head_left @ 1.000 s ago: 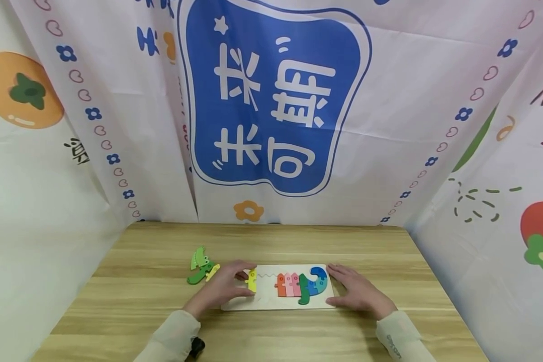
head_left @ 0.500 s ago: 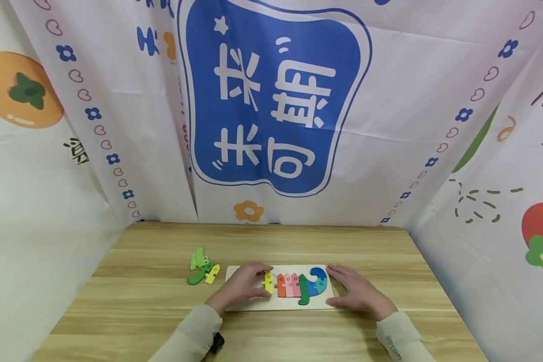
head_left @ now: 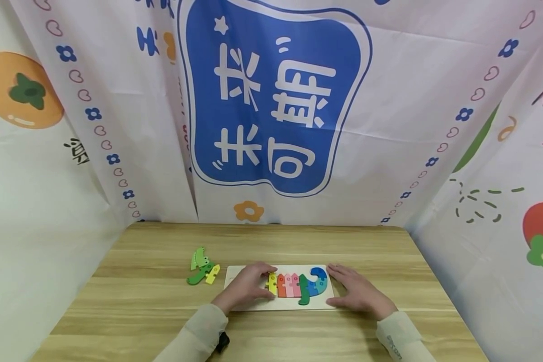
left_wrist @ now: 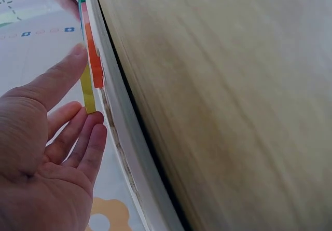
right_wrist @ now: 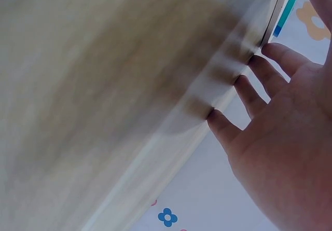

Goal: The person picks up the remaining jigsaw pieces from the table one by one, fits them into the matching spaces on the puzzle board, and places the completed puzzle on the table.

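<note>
In the head view a pale puzzle board [head_left: 285,305] lies on the table. My left hand [head_left: 248,286] pinches a yellow puzzle piece [head_left: 272,285] between thumb and fingers, right beside an orange piece [head_left: 281,286]. The left wrist view shows that yellow piece [left_wrist: 89,97] on edge between thumb and fingertips. Pink pieces [head_left: 291,285], a green piece [head_left: 303,291] and blue pieces [head_left: 318,285] continue the row rightward. At the board's right end rests my right hand [head_left: 357,291]. Its fingers [right_wrist: 249,96] look fairly straight, with the tips touching down.
Left of the board, loose puzzle pieces lie on the wooden table [head_left: 271,342]: a light green one with teeth [head_left: 198,258], a darker green one [head_left: 198,276] and a yellow one [head_left: 212,274]. Printed cloth [head_left: 271,100] hangs behind the table.
My left hand has carried the yellow piece rightward across the board, up to the orange piece. The board's left end and another loose yellow piece have come into fuller view. My right hand stayed put.
</note>
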A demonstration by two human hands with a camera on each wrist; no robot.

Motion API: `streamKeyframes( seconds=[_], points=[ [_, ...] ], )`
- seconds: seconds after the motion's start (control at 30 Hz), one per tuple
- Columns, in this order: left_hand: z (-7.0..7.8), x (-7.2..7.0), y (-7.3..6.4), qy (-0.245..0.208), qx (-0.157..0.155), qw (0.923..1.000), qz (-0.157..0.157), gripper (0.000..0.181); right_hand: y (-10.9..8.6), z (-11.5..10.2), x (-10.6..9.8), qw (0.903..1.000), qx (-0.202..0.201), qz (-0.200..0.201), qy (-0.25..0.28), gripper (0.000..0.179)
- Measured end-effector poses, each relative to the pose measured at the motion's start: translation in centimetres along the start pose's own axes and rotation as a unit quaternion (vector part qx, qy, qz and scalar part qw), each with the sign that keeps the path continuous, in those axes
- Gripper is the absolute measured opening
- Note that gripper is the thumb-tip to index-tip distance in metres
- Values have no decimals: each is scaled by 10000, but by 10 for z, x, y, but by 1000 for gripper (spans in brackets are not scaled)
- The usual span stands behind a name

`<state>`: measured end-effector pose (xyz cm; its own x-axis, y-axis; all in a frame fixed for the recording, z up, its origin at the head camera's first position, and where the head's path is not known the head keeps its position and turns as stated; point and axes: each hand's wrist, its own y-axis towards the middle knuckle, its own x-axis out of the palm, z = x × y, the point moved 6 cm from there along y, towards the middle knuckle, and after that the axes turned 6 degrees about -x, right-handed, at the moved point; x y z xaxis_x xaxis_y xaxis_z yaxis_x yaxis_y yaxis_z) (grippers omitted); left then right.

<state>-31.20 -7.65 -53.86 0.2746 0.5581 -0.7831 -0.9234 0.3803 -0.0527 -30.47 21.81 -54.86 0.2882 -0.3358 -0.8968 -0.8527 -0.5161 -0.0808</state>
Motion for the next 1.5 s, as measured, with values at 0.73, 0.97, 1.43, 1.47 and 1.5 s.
streamKeyframes(
  seconds=[0.73, 0.97, 1.43, 1.47, 1.5],
  points=[
    [5, 5, 3, 261, 1, 9996, -48, 64, -2, 1, 0, 10000, 62, 0, 44, 93],
    [2, 5, 3, 182, -124, 9997, -83, 64, -1, 0, -1, 10000, 0, 11, 56, 92],
    [0, 5, 3, 132, -164, 9997, -81, 67, -1, -1, -2, 10000, -43, 14, 58, 92],
    [0, 4, 3, 117, -153, 9998, -74, 67, -1, -1, -2, 10000, -47, 14, 61, 92],
    [0, 3, 2, 90, -138, 9998, -64, 68, -1, -1, -2, 10000, -51, 11, 62, 92]
  ],
)
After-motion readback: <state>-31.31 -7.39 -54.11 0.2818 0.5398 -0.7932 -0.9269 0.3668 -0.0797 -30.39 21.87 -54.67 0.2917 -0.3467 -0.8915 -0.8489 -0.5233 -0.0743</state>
